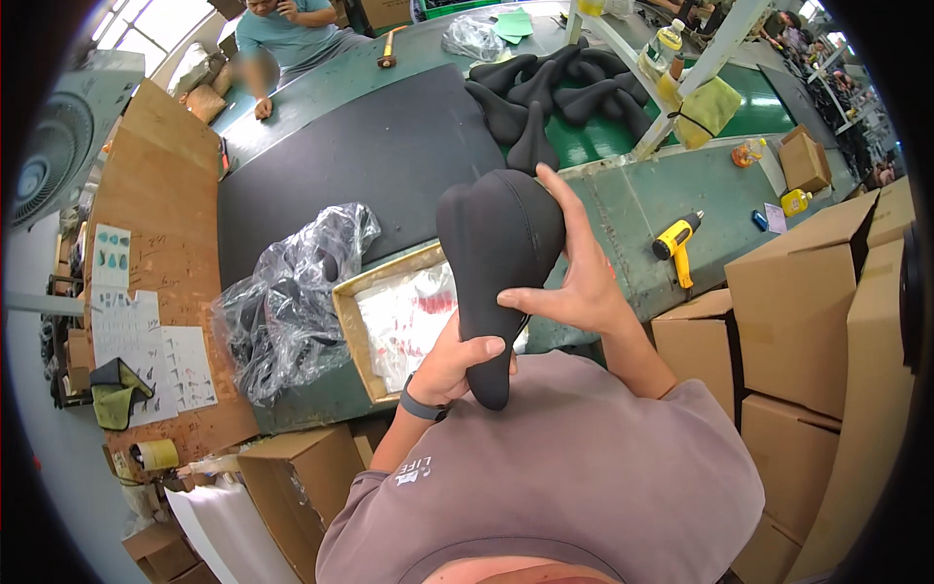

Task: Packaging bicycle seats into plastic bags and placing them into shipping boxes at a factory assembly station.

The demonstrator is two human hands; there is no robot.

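A black bicycle saddle (496,234) is held up close to my chest, its narrow nose pointing down toward me and its wide end away. My left hand (457,358) grips the nose from the left, thumb lying across the top. On the right side, my right hand (574,268) holds the wide part, thumb on the cover and fingers along the far edge. The saddle's underside is hidden. Beneath it on the bench is a shallow cardboard box (375,375) with clear plastic bags (394,316) inside, partly covered by the saddle and my left hand.
Clear plastic wrap around dark items (292,302) lies left of the box. More black saddles (545,88) are heaped on the green belt (584,146). A yellow heat gun (678,243) rests at right, near stacked cartons (788,321). Across the bench sits a person (287,39) by a hammer (389,49).
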